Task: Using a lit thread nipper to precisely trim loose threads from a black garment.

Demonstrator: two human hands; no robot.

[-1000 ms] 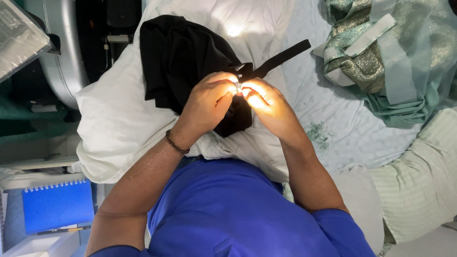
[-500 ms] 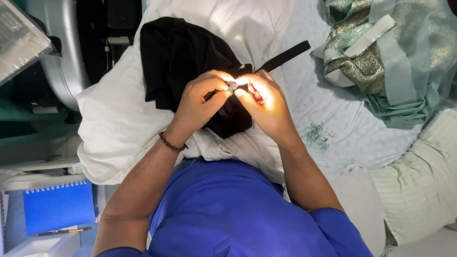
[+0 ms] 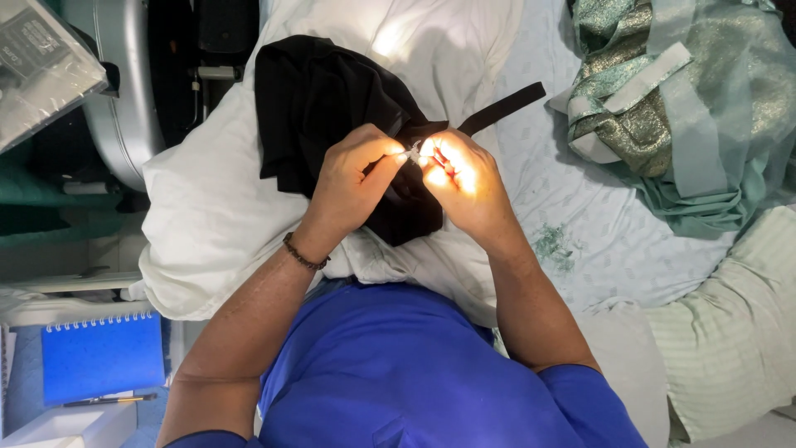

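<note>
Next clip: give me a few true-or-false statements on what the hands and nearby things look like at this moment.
1. Both hands meet over the black cloth. True.
2. The left hand wears a dark bead bracelet at the wrist. True.
3. The right hand rests flat on the blue notebook. False: it pinches a small object at the left hand's fingertips.
4. The black cloth lies on bare floor. False: it lies on a white pillow.

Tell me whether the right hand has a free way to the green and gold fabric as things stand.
Probably yes. The right hand is pinching a small item together with the left hand, but only bare patterned sheet lies between it and the green and gold fabric.
</note>
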